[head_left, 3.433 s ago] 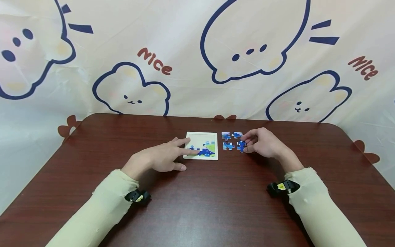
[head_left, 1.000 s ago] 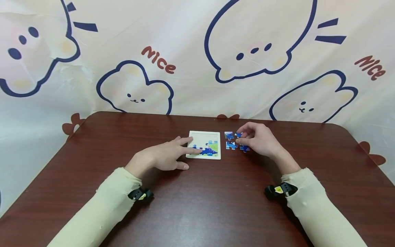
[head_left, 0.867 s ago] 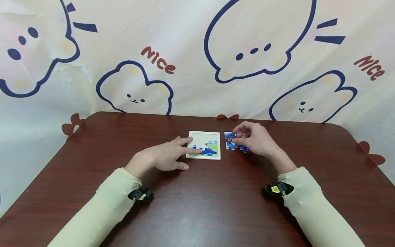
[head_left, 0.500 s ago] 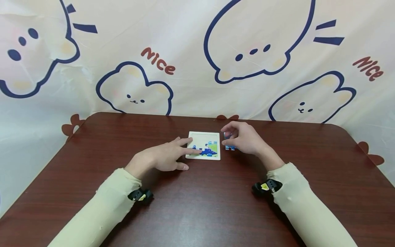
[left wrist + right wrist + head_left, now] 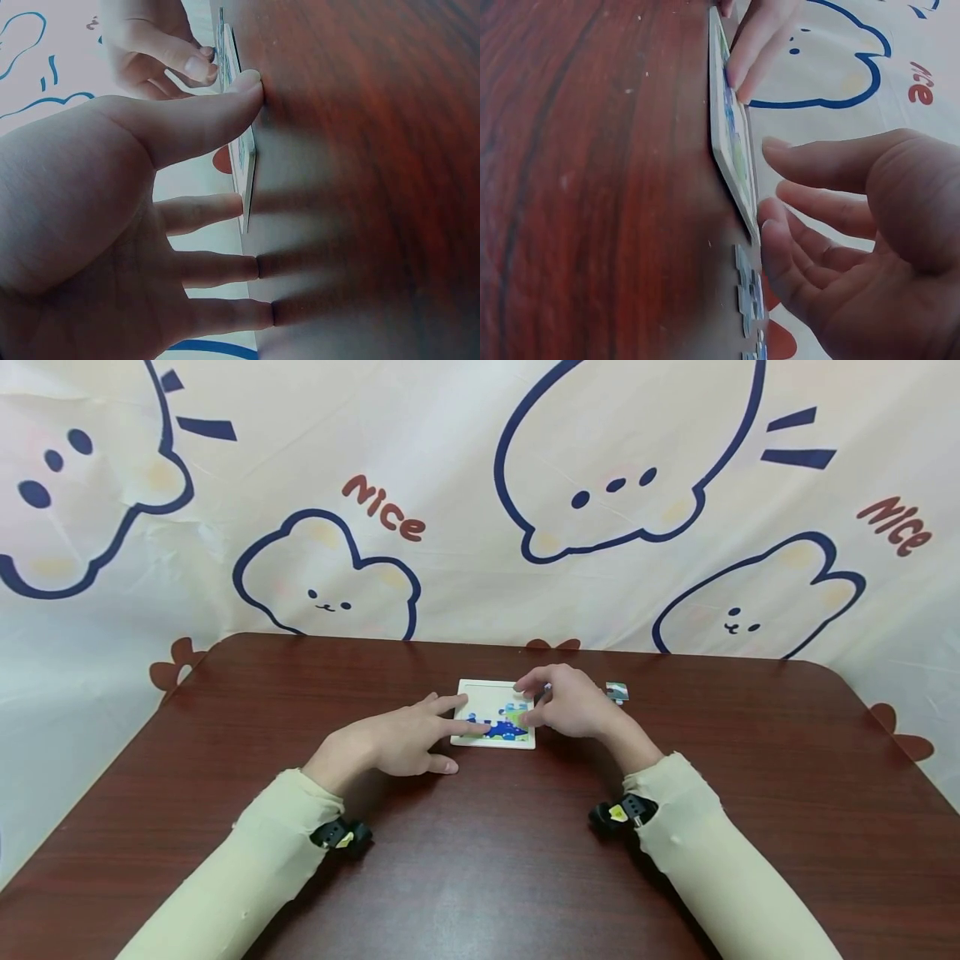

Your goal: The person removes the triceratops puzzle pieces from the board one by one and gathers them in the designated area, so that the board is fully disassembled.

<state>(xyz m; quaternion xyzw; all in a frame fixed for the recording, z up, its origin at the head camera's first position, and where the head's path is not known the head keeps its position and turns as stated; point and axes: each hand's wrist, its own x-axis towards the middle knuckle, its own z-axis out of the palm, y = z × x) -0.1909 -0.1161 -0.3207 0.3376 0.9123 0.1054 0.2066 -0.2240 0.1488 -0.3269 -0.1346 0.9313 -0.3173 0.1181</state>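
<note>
A white-framed jigsaw tray [image 5: 480, 695] lies on the table, with blue and green pieces filling its lower right part. My left hand [image 5: 393, 743] rests at its left side, fingers spread, index fingertip on the blue pieces; in the left wrist view its thumb [image 5: 202, 124] lies by the near edge. My right hand [image 5: 572, 706] hovers over the tray's right edge, thumb and fingers bent and apart. Nothing shows between them in the right wrist view. Beneath that hand lie loose jigsaw pieces [image 5: 748, 289], mostly hidden in the head view.
Another loose piece [image 5: 617, 692], pale and greenish, lies right of my right hand. The brown wooden table [image 5: 480, 860] reaches back to a white curtain [image 5: 450, 427] with cartoon prints. Each wrist wears a black strapped camera [image 5: 343, 835].
My right hand has moved left, from the loose pieces to the tray's right edge, uncovering the greenish piece at right. The left hand stays on the tray.
</note>
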